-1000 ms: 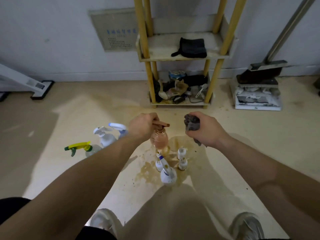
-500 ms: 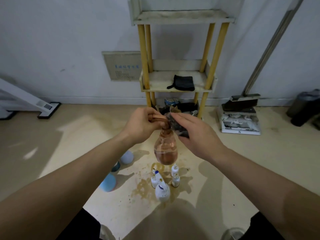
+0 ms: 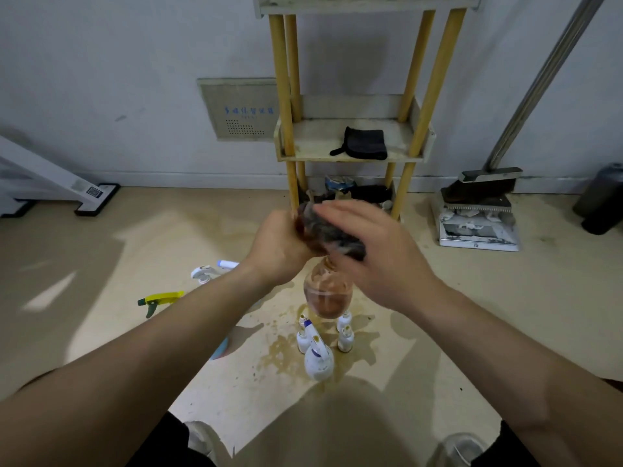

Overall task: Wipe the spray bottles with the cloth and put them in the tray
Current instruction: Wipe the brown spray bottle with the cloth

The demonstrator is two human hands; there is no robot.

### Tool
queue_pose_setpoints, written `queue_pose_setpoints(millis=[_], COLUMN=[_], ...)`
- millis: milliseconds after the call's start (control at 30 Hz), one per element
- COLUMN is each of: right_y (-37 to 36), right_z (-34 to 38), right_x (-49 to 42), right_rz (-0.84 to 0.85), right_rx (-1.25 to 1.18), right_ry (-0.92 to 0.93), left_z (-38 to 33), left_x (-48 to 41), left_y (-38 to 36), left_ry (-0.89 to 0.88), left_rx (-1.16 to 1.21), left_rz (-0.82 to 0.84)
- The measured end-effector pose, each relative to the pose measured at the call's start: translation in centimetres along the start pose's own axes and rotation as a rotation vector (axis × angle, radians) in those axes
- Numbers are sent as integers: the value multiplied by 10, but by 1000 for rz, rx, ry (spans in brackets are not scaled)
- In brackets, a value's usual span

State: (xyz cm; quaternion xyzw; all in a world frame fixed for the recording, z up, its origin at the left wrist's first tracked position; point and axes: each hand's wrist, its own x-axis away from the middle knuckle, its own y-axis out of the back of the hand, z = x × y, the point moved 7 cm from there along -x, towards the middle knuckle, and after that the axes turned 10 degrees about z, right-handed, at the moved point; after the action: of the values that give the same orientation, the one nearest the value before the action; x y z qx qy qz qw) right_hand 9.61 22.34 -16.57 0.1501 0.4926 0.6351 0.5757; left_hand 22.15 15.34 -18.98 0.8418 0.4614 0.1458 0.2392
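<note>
My left hand [image 3: 279, 246] grips the top of a clear spray bottle [image 3: 327, 293] holding brownish liquid, lifted above the floor. My right hand [image 3: 374, 254] holds a dark grey cloth [image 3: 328, 232] and presses it over the bottle's spray head, which is hidden under it. Below stand several small white bottles [image 3: 344, 338] and a larger white spray bottle [image 3: 318, 360] on a wet, stained patch. To the left a yellow-and-green trigger sprayer [image 3: 158, 299] and white sprayers [image 3: 205, 274] show beside my left forearm. The shelf's middle tray [image 3: 350, 156] carries a folded black cloth [image 3: 364, 143].
A yellow-legged shelf unit [image 3: 286, 106] stands against the wall, its bottom level cluttered. A broom with dustpan [image 3: 478, 210] sits at right, a dark bin [image 3: 603, 200] at far right, a white stand base [image 3: 94, 193] at left. My shoes [image 3: 462, 448] are at the bottom edge.
The bottle rose off the floor in my left hand. My right hand brought the cloth across onto the bottle's head and now covers it. The view tilted upward.
</note>
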Motion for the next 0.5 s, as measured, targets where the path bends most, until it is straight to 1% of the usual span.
queue_pose_setpoints(millis=[67, 100, 200, 300, 367, 433, 500], right_y=[-17, -21, -18, -5, 0, 5, 8], right_z=[-5, -11, -26, -42, -49, -56, -66], right_x=[3, 5, 8, 9, 8, 8, 12], right_rz=[102, 119, 91, 24, 36, 44, -12], right_rx=[63, 62, -4, -42, -59, -105, -218], right_ry=[17, 12, -19, -93, -147, -242, -367], left_z=[2, 5, 7, 7, 8, 7, 6], left_x=[-2, -3, -4, -6, -7, -7, -8], left_y=[2, 1, -5, -3, 1, 1, -1], left_ry=[-3, 4, 28, 22, 22, 17, 5], left_rx=[12, 41, 170, 258, 289, 304, 306], left_rz=[-34, -31, 4, -30, -45, -42, -51])
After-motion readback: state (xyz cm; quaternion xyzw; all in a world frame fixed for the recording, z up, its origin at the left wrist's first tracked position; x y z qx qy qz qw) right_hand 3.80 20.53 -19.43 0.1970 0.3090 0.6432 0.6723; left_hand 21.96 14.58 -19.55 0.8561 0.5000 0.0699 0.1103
